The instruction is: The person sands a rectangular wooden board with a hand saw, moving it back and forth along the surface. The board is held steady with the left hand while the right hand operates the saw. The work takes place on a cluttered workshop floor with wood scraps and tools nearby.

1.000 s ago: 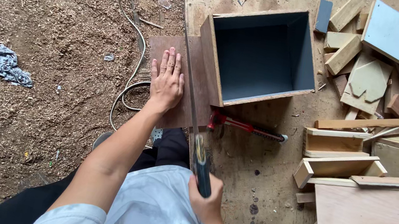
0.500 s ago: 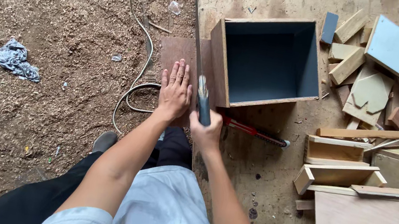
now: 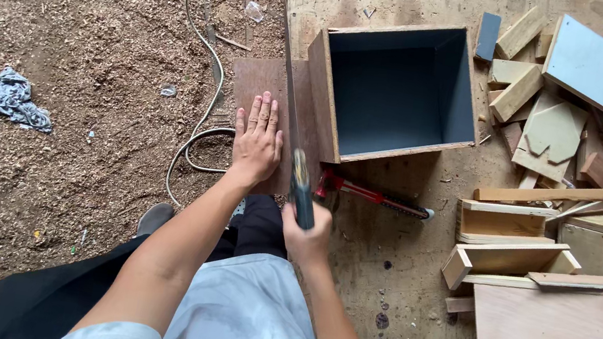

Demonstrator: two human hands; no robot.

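Two bare hands work at the middle of the frame: the left hand lies flat, fingers spread and pressed down on a dark brown board that rests on the floor, while the right hand is curled tight around the dark handle of a handsaw, whose thin blade runs up and away along the board's right side, just beside the left hand's fingers. Touching the board's right edge sits an open wooden box, upper centre of the frame, with plywood rims and grey-painted inner walls; nothing shows inside it. A red-handled tool lies on the plywood sheet just below the box. At the right of the frame lies a heap of wood offcuts and several shallow open wooden frames, along with a grey panel. A pale cable snakes over the sawdust-covered floor left of the board, and a crumpled grey rag lies at the far left.
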